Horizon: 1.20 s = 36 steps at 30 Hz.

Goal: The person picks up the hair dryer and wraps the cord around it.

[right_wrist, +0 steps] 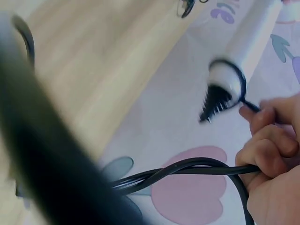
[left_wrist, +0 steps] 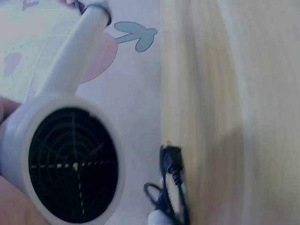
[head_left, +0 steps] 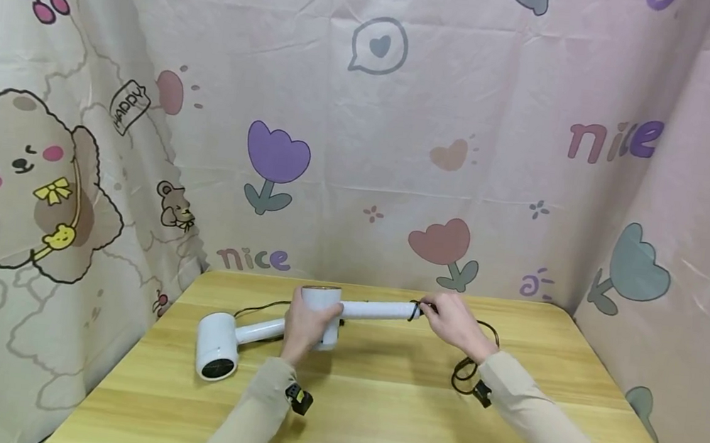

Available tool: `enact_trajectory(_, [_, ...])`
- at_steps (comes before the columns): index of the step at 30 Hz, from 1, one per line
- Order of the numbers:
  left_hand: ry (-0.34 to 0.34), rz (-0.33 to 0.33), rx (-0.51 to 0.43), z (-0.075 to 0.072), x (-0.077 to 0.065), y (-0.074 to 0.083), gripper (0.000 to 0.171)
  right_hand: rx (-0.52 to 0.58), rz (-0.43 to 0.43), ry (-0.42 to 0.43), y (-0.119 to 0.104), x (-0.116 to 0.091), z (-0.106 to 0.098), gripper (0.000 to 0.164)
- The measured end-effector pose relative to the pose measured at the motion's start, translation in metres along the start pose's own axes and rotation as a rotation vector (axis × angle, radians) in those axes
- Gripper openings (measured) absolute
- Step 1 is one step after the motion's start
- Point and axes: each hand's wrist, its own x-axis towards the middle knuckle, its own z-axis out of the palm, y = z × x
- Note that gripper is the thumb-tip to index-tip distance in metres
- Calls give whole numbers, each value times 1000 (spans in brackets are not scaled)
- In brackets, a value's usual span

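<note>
My left hand [head_left: 305, 327] grips a white hair dryer [head_left: 378, 311] by its barrel, held above the table with the handle pointing right. The left wrist view shows its dark round grille [left_wrist: 75, 164]. At the handle's end, a turn of black cord [right_wrist: 243, 79] circles the white tube beside the ribbed cord sleeve [right_wrist: 215, 101]. My right hand [right_wrist: 276, 154] pinches the cord near that turn, with more strands of cord [right_wrist: 187, 165] held under the curled fingers. The rest of this cord hangs in loops [head_left: 463, 374] below the right hand.
Another white hair dryer [head_left: 216, 344] lies at the left on the wooden table [head_left: 374, 423], handle pointing right. Its dark cord [head_left: 263, 305] runs behind it, and a black plug [left_wrist: 172, 157] lies near its handle end. A printed curtain [head_left: 369, 144] stands behind the table.
</note>
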Motion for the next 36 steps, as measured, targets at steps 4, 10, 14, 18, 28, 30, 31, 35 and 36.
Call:
enact_trajectory(4, [96, -13, -58, 8, -3, -3, 87, 53, 19, 52, -4, -5, 10, 22])
enact_trajectory(10, [141, -77, -194, 13, -4, -8, 87, 105, 6, 53, -6, -9, 17, 33])
enact_trajectory(14, [138, -93, -259, 13, -2, -11, 86, 119, -29, 46, -3, -13, 16, 37])
enact_trajectory(18, [130, -111, -308, 14, -2, -13, 85, 130, -56, 35, -1, -17, 16, 37])
enact_trajectory(28, [130, -100, -282, 15, -5, -15, 87, 194, -106, 68, -5, -23, 20, 34])
enact_trajectory(30, [128, -85, -268, 14, -5, -15, 88, 192, -128, 78, -8, -22, 22, 34])
enact_trajectory(31, [129, -77, -262, 14, -5, -14, 89, 195, -136, 81, -9, -22, 23, 34])
enact_trajectory(35, [143, -56, -265, 12, -3, -12, 88, 245, -107, 79, -12, -21, 24, 35])
enact_trajectory(36, [145, -59, -263, 12, -2, -12, 88, 272, -84, 64, -12, -22, 23, 36])
